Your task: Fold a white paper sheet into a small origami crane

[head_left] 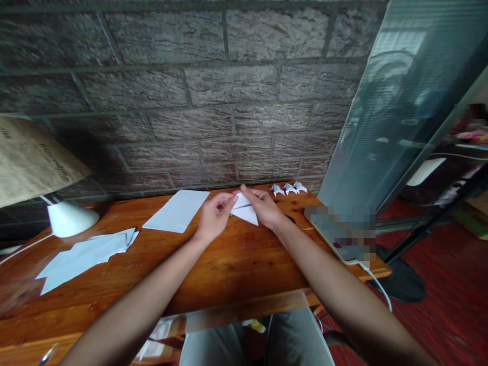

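The left hand (214, 214) and the right hand (266, 207) hold one small folded paper (245, 214) between them. The fingers and thumbs are closed in tight and pinch its top part. The folded paper is white and thin, with straight creases and a pointed corner at the bottom. It is over the middle of the worktop (236, 269), which is shiny orange-brown wood with dark knots.

Near the left hand lies a smooth, flat white sheet (176, 211) with straight sides. Farther left is a messy pile of paper (87, 258), with jagged edges where the pieces overlap. Past the right hand, three little paper shapes (290, 188) stand in a row by the wall, all pointy and folded.

The wall (229, 91) is made of rough gray blocks with bumpy lines. On the far left, a lamp has a round, smooth white base (72, 219) and a tan shade (38, 157) with dark letters on it. At the right edge is a flat slab (331, 231) with a white cord (381, 292); its top is blurred.
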Motion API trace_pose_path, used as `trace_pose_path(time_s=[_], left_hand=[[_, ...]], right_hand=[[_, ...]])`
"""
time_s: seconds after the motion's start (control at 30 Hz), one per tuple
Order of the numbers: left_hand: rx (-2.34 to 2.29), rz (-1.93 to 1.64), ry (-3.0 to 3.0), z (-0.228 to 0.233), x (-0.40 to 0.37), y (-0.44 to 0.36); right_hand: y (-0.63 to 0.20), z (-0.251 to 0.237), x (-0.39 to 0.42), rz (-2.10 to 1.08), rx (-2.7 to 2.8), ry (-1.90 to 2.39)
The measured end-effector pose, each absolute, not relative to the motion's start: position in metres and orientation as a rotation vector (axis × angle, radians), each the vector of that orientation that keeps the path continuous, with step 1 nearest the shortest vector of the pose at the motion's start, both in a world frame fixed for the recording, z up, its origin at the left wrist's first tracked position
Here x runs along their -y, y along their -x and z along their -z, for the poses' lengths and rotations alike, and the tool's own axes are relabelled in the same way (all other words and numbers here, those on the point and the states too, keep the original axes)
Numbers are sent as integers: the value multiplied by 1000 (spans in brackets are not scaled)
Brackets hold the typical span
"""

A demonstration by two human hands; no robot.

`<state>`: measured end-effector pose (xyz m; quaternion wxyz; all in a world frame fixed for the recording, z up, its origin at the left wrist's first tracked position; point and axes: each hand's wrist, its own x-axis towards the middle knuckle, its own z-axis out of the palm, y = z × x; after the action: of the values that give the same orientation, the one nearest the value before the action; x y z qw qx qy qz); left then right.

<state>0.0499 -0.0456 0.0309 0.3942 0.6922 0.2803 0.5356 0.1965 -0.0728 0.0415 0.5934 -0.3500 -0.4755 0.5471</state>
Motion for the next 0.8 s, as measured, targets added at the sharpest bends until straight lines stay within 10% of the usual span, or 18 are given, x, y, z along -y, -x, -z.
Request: trace_pose_path(time_s=[0.8], left_hand=[[-667,-1230,-1283,-32,34,-46]], right_hand=[[-211,-47,69,-1292,1070,822]])
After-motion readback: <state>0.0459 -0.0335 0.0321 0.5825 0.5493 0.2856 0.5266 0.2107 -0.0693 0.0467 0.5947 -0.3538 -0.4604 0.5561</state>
